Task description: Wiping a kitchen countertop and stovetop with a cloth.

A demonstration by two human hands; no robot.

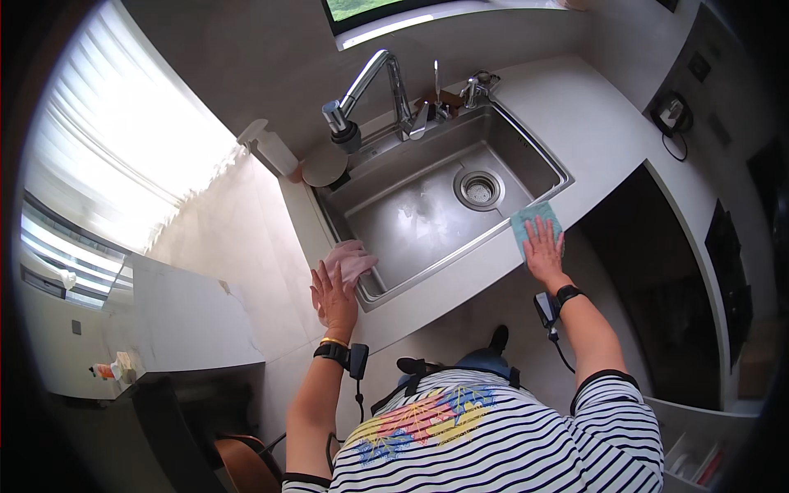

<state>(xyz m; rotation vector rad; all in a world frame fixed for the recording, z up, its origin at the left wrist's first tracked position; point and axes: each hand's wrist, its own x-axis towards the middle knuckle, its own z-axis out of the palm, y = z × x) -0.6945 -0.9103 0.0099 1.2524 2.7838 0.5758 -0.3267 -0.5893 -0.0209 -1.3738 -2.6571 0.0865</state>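
My left hand (335, 300) lies with fingers spread against a pink cloth (352, 261), which hangs over the near left corner of a stainless steel sink (419, 215). Whether those fingers grip the cloth cannot be told. My right hand (543, 249) rests flat on a folded teal cloth (524, 223) on the counter's front strip, at the sink's near right edge. A chrome faucet (399, 92) rises behind the basin, its head turned to the left. The round drain (479, 190) sits in the right part of the basin.
A white bottle (277, 151) and a round lid-like disc (325, 165) stand at the sink's back left. A small chrome tap (473, 91) is at the back right. An electric kettle (672, 114) stands far right. An open drawer (696, 440) is at the lower right, a brown chair (243, 465) lower left.
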